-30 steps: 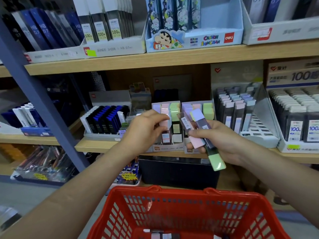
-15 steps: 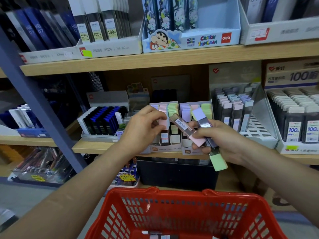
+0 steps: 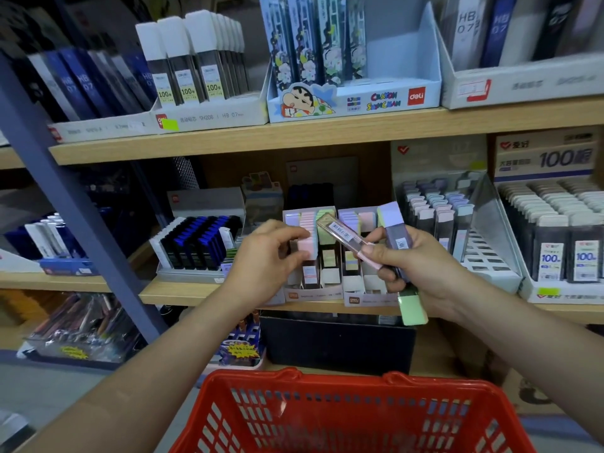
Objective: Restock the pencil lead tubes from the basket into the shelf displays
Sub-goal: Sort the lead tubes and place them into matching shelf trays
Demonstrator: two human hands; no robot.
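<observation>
My right hand [image 3: 421,266] grips three lead tubes fanned out: a pink-ended tube [image 3: 343,237] pointing up-left, a lilac-capped tube [image 3: 394,230] standing up, and a green-capped tube [image 3: 412,308] sticking out below. My left hand [image 3: 264,256] pinches a pink-capped tube [image 3: 305,248] standing in the left pastel display box [image 3: 313,294] on the middle shelf. A second pastel display box [image 3: 362,299] stands beside it. The red basket [image 3: 343,387] sits low in front of me; its contents are out of view.
Wooden shelves [image 3: 294,138] carry more lead displays: blue-black tubes [image 3: 199,243] at left, grey tubes in a clear stand [image 3: 490,256] at right, a cartoon box [image 3: 353,96] above. A blue slanted post [image 3: 65,197] runs at left. A black bin [image 3: 336,341] stands below.
My left hand stayed at the pink tube in the box, fingers shifting slightly. My right hand with its tubes rose a little and moved closer to the display.
</observation>
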